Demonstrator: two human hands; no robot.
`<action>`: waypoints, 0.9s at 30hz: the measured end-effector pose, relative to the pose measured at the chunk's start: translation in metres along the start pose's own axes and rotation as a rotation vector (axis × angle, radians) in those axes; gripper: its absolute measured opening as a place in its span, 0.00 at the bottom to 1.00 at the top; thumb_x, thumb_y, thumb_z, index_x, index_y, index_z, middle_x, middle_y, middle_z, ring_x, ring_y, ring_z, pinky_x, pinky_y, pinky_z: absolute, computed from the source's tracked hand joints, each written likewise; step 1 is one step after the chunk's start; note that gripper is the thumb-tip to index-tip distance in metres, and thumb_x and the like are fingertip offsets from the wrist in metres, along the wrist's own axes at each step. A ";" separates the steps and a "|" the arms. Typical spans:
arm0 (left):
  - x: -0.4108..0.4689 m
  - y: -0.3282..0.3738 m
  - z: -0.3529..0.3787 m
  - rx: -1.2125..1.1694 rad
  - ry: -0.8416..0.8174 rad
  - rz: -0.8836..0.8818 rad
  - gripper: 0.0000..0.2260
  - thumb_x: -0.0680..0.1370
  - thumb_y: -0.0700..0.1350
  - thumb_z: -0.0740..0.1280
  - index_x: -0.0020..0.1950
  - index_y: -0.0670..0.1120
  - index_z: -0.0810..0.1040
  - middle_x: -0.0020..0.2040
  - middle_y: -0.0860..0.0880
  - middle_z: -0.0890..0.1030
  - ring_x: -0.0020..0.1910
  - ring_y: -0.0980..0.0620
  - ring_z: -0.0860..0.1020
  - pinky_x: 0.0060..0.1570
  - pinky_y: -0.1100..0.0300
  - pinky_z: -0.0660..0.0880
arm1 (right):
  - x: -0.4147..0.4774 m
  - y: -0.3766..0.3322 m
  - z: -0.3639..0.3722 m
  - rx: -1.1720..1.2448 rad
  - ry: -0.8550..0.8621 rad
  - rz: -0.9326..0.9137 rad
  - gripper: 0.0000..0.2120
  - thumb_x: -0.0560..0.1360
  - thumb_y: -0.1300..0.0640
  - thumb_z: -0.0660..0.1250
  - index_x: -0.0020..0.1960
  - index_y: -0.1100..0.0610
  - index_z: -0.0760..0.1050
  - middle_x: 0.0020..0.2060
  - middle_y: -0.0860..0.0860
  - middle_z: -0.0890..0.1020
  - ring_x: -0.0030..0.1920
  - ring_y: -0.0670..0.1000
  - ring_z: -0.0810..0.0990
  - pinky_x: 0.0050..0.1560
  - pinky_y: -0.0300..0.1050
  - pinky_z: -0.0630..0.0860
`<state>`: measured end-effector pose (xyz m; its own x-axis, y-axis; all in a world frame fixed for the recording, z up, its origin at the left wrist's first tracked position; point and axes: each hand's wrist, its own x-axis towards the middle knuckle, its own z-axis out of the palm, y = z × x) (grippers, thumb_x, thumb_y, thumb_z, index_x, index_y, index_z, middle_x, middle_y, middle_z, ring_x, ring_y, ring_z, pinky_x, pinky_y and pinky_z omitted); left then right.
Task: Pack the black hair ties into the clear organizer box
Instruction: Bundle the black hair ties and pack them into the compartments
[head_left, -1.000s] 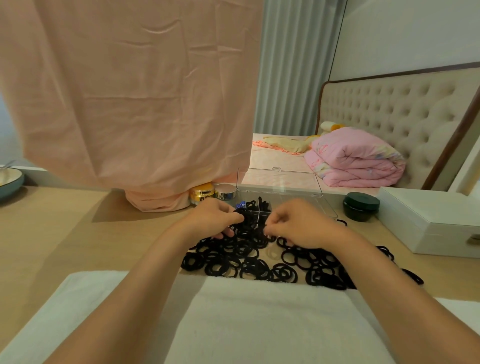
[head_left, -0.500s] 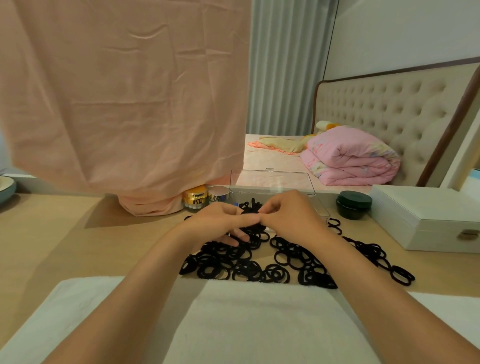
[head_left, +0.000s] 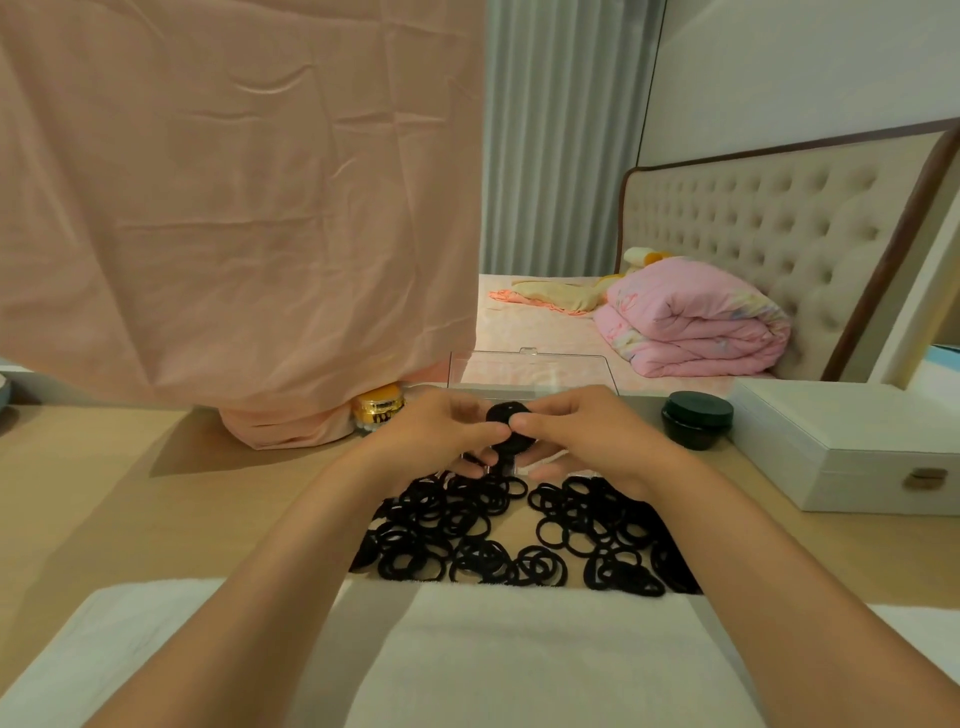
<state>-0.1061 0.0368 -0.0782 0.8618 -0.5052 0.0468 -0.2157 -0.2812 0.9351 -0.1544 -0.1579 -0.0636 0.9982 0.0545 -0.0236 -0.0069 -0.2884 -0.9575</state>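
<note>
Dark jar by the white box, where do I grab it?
I'd grip the dark jar around its round side, coming down from above with fingers spread over the lid. It stands upright, short and wide, and the white box sits close on its right, so a sideways reach from there looks blocked.

A bunch of black hair ties (head_left: 511, 434) was pinched between the left hand (head_left: 441, 439) and the right hand (head_left: 589, 441), just in front of the opened clear organizer box (head_left: 530, 370). Loose ties (head_left: 519, 538) were spread across the worktop (head_left: 130, 512) nearer.

Soft, dim indoor light, slight blur, wide-angle bending at edges.
</note>
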 end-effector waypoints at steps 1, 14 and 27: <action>0.005 0.003 -0.001 0.014 0.031 0.008 0.10 0.78 0.44 0.72 0.59 0.46 0.82 0.46 0.46 0.86 0.45 0.53 0.85 0.47 0.58 0.82 | 0.003 -0.001 -0.001 0.024 0.008 -0.001 0.14 0.77 0.58 0.73 0.61 0.62 0.82 0.50 0.57 0.87 0.47 0.53 0.88 0.45 0.46 0.86; 0.052 -0.012 -0.002 0.447 0.184 0.104 0.15 0.81 0.55 0.64 0.67 0.54 0.77 0.64 0.54 0.79 0.63 0.53 0.75 0.58 0.59 0.70 | 0.067 -0.013 -0.024 -0.341 0.208 0.153 0.10 0.76 0.61 0.75 0.52 0.68 0.81 0.39 0.63 0.86 0.32 0.55 0.85 0.33 0.46 0.84; 0.058 -0.036 -0.001 0.766 0.106 0.148 0.22 0.79 0.57 0.63 0.74 0.61 0.69 0.76 0.49 0.70 0.75 0.44 0.61 0.74 0.47 0.57 | 0.104 -0.002 0.010 -1.271 0.195 0.215 0.10 0.77 0.53 0.68 0.40 0.56 0.72 0.39 0.51 0.78 0.38 0.53 0.77 0.33 0.42 0.67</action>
<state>-0.0482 0.0183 -0.1090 0.8300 -0.5120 0.2214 -0.5553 -0.7205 0.4154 -0.0509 -0.1426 -0.0673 0.9770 -0.2134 0.0028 -0.2135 -0.9769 0.0031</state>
